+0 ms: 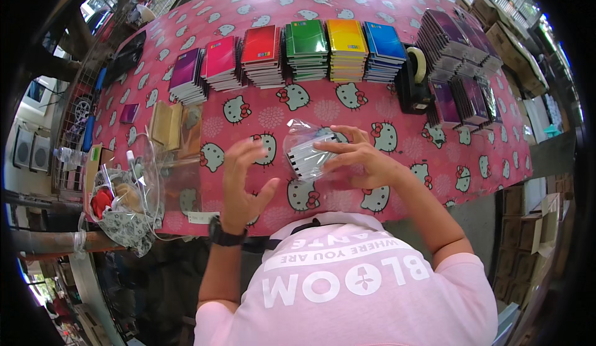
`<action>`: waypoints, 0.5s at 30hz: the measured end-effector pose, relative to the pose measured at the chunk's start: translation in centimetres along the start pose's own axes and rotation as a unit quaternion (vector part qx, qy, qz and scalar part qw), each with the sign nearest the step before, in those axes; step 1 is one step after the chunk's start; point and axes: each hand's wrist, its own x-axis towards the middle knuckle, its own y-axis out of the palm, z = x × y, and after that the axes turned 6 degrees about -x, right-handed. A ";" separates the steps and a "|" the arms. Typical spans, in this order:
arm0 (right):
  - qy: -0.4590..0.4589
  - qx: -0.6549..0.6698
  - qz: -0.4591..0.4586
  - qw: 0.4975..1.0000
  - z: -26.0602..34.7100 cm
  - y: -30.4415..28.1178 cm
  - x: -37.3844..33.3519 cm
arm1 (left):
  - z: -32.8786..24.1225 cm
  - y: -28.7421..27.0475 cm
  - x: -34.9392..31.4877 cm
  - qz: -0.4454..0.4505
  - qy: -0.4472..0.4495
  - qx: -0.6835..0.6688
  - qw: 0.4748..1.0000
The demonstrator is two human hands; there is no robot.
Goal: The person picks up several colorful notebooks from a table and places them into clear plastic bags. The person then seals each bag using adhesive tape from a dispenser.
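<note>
Wrapped bundle (304,158) at frame centre slants up rightward, right hand (363,160) touching it, grip unclear; left hand (244,181) spread empty, apart at left.

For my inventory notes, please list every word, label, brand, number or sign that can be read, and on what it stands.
Wording is not copied out here:
Pink T-shirt: large white lettering, readable, upside down, with a round emblem.
Spiral notebooks: cover print too small to read surely.
Black tape dispenser: print too small to read.
White slip: marks too small to read.
</note>
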 end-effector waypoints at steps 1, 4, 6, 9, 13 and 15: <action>-0.004 0.009 0.005 1.000 -0.2 0.4 -0.2 | 0.4 0.6 -1.2 0.037 -0.003 0.025 0.999; -0.015 0.013 0.007 1.000 -0.2 0.8 -0.8 | -0.2 3.0 -3.4 0.118 -0.018 0.091 0.989; -0.010 0.019 0.016 1.000 -0.8 0.8 -0.8 | -0.1 3.9 -3.1 0.135 -0.017 0.130 0.982; -0.012 0.012 0.038 0.999 -0.8 0.4 -0.5 | -0.4 3.7 -2.4 0.162 -0.024 0.185 0.969; -0.037 -0.013 0.065 0.997 0.7 0.1 1.1 | -0.2 4.0 -1.3 0.193 -0.032 0.141 0.970; -0.044 -0.035 0.069 0.996 0.8 0.1 1.5 | -0.2 3.7 -0.7 0.217 -0.045 0.139 0.965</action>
